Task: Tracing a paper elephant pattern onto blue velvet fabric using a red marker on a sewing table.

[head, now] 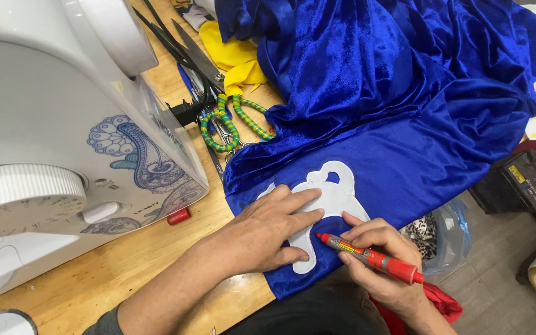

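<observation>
At lower centre, the left hand (274, 229) lies spread flat on a white paper template (333, 195) over blue velvet fabric (404, 124), while the right hand (379, 260) pinches a red marker (367, 255), apparently tracing its edge. A clear plastic bag (448, 232) holds patterned cloth at lower right.

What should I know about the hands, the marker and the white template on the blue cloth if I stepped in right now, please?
Left hand: flat on the white template, pressing it onto the blue velvet cloth.
Right hand: holds the red marker, tip at the template's lower edge.
Layout: the cloth hangs over the wooden table edge; the white sewing machine stands to the left, scissors with green-wrapped handles behind.
Done: template laid in place; no drawn line is visible.
Left: judging by the tip's position, tracing around the outline.
</observation>
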